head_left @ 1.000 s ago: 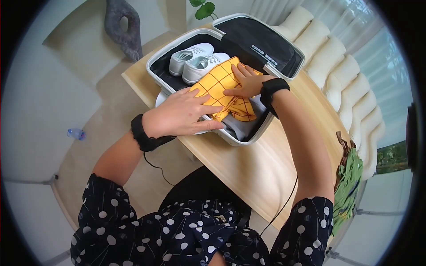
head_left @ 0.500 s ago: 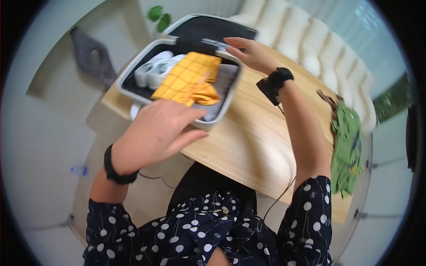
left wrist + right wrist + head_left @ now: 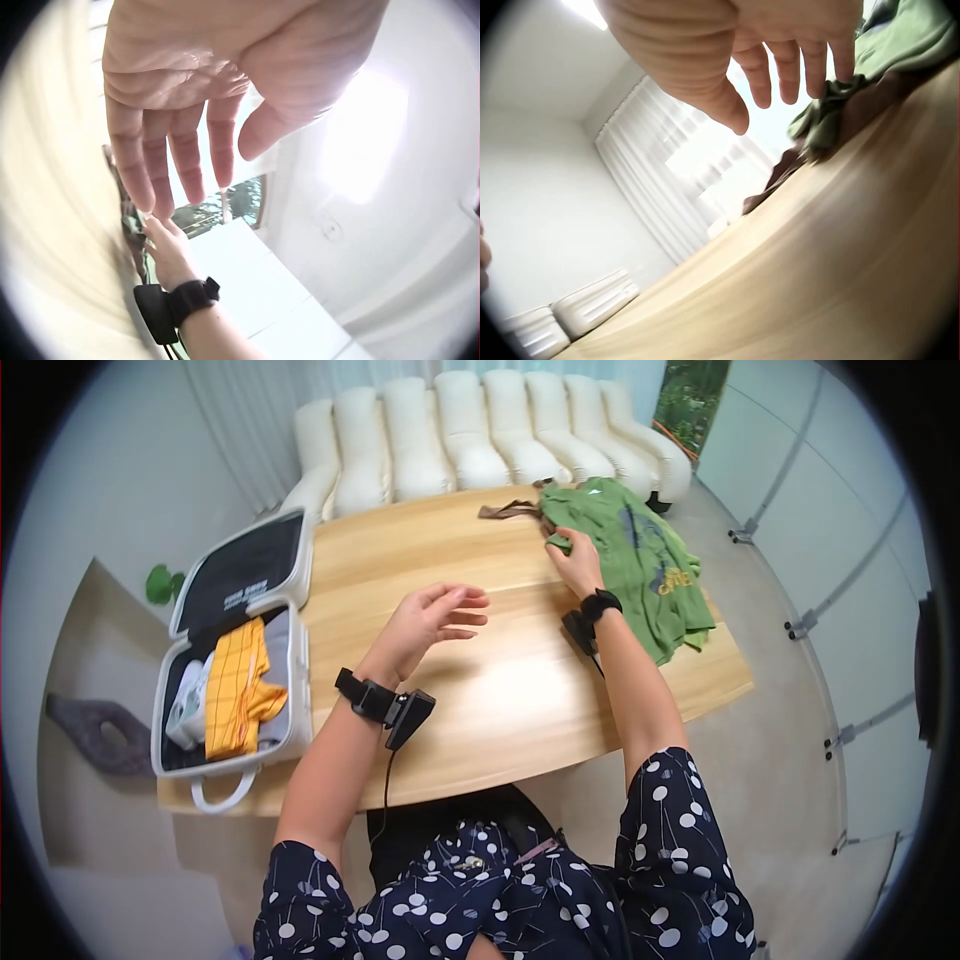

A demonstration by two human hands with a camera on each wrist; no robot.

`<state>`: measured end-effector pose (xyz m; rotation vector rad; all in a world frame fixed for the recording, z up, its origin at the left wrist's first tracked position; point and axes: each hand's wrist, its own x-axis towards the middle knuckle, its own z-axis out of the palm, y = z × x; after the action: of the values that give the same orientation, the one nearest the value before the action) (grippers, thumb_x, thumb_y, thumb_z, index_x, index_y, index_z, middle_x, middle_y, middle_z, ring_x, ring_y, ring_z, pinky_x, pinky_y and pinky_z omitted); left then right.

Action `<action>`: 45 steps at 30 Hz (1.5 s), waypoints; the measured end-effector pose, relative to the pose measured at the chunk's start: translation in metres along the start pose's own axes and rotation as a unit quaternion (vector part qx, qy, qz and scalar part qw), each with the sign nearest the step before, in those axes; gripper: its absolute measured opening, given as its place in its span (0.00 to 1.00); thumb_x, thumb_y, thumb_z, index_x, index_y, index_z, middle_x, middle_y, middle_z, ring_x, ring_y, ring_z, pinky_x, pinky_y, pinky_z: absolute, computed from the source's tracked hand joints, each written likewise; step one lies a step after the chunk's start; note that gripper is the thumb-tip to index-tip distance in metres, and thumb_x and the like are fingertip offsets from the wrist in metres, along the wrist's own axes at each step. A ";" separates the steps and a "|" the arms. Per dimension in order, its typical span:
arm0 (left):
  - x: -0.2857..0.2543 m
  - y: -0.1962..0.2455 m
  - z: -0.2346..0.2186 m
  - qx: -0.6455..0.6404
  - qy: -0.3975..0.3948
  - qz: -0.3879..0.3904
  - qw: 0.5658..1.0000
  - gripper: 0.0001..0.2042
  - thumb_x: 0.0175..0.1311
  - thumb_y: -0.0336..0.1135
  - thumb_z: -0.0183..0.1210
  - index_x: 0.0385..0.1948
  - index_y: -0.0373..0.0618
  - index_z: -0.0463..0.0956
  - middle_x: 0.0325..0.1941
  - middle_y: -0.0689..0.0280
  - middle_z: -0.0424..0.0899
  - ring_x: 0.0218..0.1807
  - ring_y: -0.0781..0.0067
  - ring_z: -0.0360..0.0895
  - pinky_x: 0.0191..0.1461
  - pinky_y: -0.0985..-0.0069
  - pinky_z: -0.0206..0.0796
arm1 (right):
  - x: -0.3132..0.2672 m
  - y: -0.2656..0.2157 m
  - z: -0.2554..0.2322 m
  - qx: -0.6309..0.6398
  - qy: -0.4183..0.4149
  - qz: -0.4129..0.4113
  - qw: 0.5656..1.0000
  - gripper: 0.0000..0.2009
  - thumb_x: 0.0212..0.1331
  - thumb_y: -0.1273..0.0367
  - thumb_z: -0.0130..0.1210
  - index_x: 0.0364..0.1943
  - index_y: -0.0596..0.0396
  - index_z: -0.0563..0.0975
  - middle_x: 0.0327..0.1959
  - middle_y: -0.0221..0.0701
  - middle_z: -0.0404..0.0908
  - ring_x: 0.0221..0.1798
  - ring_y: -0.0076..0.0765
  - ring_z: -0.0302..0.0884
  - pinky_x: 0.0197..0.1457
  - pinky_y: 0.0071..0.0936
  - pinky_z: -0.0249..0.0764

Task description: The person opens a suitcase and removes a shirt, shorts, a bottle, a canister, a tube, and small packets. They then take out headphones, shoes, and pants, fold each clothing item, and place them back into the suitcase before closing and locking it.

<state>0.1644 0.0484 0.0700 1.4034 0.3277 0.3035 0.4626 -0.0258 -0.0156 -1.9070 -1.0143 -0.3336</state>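
Over the middle of the table hovers my left hand (image 3: 425, 622), its fingers loosely bent around nothing. My right hand (image 3: 578, 565) is at the left edge of a green T-shirt (image 3: 630, 560) with a printed front. In the right wrist view, the fingers (image 3: 784, 71) hang apart from the thumb, close to the shirt's bunched edge (image 3: 825, 124). Brown fabric (image 3: 510, 510) sticks out from beneath the shirt. At the left, a yellow checked garment (image 3: 235, 685) lies in the opened white suitcase (image 3: 300, 710), beside white shoes (image 3: 190, 705) and grey cloth.
The suitcase's lid (image 3: 245, 565) is folded back on the wooden table (image 3: 420, 540). A cream sofa (image 3: 450, 435) stands behind the table. Cables run from the wrist cameras (image 3: 408, 720).
Both hands have left the yellow garment in the suitcase. My right hand has travelled to the green T-shirt, and my left hand has moved right over the table. The head view has turned right.
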 end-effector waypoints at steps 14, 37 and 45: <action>0.051 -0.074 -0.040 -0.306 0.033 -0.027 0.951 0.17 0.67 0.36 0.51 0.52 0.35 0.66 0.53 0.51 0.71 0.56 0.51 0.71 0.62 0.60 0.65 | 0.010 0.041 -0.011 0.003 0.117 0.129 0.985 0.10 0.53 0.63 0.57 0.34 0.54 0.78 0.30 0.37 0.81 0.37 0.48 0.77 0.42 0.43 0.71; 0.053 -0.077 -0.045 -0.184 0.014 -0.060 0.981 0.18 0.63 0.33 0.57 0.52 0.36 0.67 0.48 0.62 0.78 0.47 0.77 0.77 0.52 0.77 0.72 | -0.041 -0.114 -0.012 0.202 -0.297 -0.061 0.931 0.08 0.60 0.69 0.53 0.37 0.59 0.77 0.30 0.31 0.81 0.32 0.25 0.77 0.34 0.23 0.71; 0.055 -0.075 -0.053 -0.335 0.087 0.017 0.938 0.11 0.65 0.33 0.52 0.45 0.38 0.70 0.42 0.61 0.80 0.41 0.72 0.79 0.48 0.73 0.74 | -0.020 -0.084 -0.025 0.022 -0.381 0.004 0.924 0.11 0.60 0.66 0.51 0.36 0.62 0.76 0.29 0.41 0.80 0.33 0.42 0.78 0.39 0.32 0.72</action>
<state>0.1950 0.1073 -0.0142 0.7104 0.3055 0.5137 0.3897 -0.0369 0.0365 -2.0286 -1.4870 0.4825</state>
